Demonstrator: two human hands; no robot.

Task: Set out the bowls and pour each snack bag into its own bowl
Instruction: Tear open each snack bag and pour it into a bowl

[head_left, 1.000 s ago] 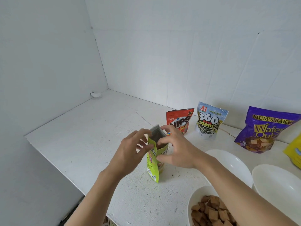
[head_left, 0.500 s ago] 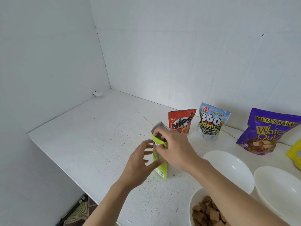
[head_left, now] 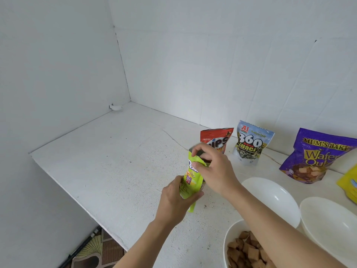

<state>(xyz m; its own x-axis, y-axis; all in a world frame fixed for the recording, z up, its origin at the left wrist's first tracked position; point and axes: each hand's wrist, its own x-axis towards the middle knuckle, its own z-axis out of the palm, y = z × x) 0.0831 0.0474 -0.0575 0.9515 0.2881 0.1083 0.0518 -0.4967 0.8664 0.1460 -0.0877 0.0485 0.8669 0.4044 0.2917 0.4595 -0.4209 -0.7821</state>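
Nearest sits a filled bowl (head_left: 231, 232). The left hand (head_left: 174, 200) wraps its grip round the lower half of the upright green bag (head_left: 190, 176). The right hand (head_left: 216, 171) pinches the bag's opened top. An empty bowl (head_left: 274, 200) lies just right, nearer the right hand.

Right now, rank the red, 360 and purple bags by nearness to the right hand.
1. Red bag, just behind the right hand.
2. 360 bag, behind, further right.
3. Purple bag, farthest right of the three.
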